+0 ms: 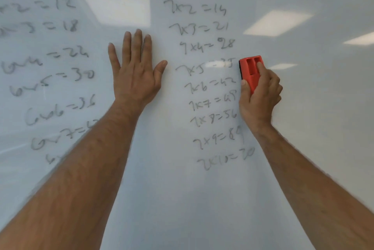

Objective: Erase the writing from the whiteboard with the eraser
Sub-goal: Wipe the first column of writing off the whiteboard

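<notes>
We are in the wiping step, and we judge it is only at the start: on the whiteboard (303,108) the seven-times column (210,79) is almost all there, with a pale smeared streak through the "7x5=35" line (212,65). The six-times column (50,63) at the left looks untouched.

Our right hand (260,95) holds the red eraser (251,72) just beside the right end of that streak. The fingers (262,69) are closed around it, the index finger lies on its back and the thumb is at its left edge. The eraser seems pressed on the board, a little tilted.

Our left hand (135,71) lies flat on the board between the two columns, fingers spread and holding nothing; it seems to brace us.

The next move, we think, calls for firm sideways strokes to the left across each line, keeping the felt flat, then going up and down the column.
</notes>
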A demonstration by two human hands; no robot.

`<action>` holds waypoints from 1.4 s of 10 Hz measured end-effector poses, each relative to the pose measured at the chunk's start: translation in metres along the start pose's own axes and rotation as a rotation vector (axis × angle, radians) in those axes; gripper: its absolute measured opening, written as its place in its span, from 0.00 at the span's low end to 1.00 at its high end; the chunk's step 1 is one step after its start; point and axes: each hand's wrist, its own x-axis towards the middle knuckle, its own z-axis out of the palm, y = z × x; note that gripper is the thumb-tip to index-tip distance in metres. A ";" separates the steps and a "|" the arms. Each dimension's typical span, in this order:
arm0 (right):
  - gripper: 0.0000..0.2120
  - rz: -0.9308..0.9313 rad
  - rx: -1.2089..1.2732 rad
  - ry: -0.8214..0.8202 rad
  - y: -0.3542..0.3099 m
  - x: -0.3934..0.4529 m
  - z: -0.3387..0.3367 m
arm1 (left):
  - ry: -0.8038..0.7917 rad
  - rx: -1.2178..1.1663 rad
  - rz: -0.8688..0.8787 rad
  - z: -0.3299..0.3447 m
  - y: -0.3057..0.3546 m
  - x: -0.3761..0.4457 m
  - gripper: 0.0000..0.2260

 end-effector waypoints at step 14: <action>0.18 -1.061 -0.033 -0.187 -0.045 -0.003 0.028 | 0.059 0.046 -0.041 0.005 0.002 -0.006 0.30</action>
